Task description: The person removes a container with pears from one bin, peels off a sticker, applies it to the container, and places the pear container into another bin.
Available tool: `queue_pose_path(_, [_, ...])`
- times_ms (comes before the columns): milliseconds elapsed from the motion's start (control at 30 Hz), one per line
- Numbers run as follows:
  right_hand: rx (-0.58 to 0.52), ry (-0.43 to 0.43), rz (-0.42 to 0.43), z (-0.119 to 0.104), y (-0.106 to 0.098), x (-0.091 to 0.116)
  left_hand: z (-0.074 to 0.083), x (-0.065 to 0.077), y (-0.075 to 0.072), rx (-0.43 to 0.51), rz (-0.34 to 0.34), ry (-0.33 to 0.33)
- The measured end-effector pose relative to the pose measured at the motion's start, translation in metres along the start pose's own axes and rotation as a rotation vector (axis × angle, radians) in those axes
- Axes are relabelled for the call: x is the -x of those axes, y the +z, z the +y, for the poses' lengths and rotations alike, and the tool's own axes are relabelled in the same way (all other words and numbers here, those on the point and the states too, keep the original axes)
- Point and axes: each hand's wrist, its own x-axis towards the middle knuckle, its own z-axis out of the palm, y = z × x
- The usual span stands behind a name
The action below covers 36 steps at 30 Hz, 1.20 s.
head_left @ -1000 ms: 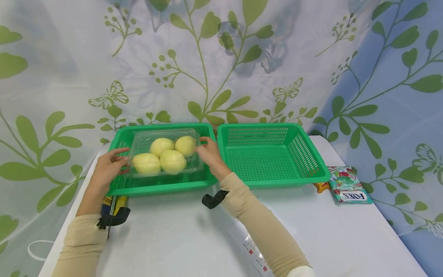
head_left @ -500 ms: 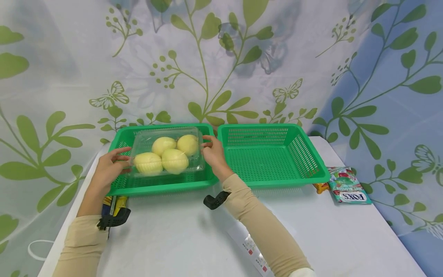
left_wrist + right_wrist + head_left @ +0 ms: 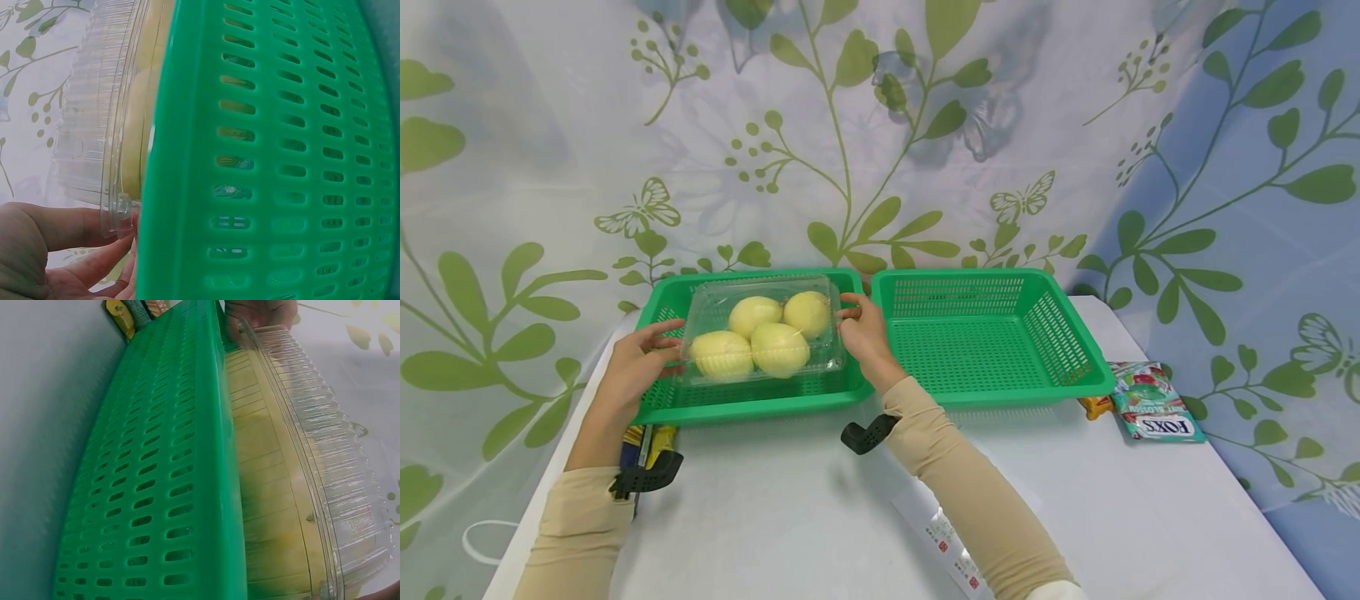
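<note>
A clear plastic clamshell box (image 3: 706, 312) with several pale yellow fruits (image 3: 781, 348) in it is held tilted at the mouth of the left green basket (image 3: 752, 411). My left hand (image 3: 636, 362) grips its left end; in the left wrist view, the thumb and fingers of this hand (image 3: 69, 250) pinch the lipped edge of the box (image 3: 94, 131). At the opposite end my right hand (image 3: 865, 337) holds the box with curled fingers. The right wrist view shows the ribbed lid (image 3: 340, 462) above the basket rim, with my left hand (image 3: 259, 312) beyond it.
To the right stands a second green basket (image 3: 962, 350). A teal FOX'S packet (image 3: 1153, 400) and an orange wrapper (image 3: 1097, 406) lie beside it. Yellow packaging (image 3: 661, 442) sits before the left basket. A printed strip (image 3: 951, 546) lies under my right forearm.
Over the last second both hands have shifted the box slightly right and raised it a little. Between half a second ago and now hardly anything differs.
</note>
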Motion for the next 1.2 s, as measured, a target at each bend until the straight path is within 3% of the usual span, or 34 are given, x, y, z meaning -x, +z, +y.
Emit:
queue_pose_path(833, [0.017, -0.001, -0.011, -0.003, -0.007, 0.004, 0.002, 0.001, -0.002, 0.039, -0.029, 0.007])
queue_pose_path(1200, [0.018, 0.001, -0.001, -0.004, -0.011, 0.005, 0.003, 0.003, -0.006, 0.108, -0.073, 0.014])
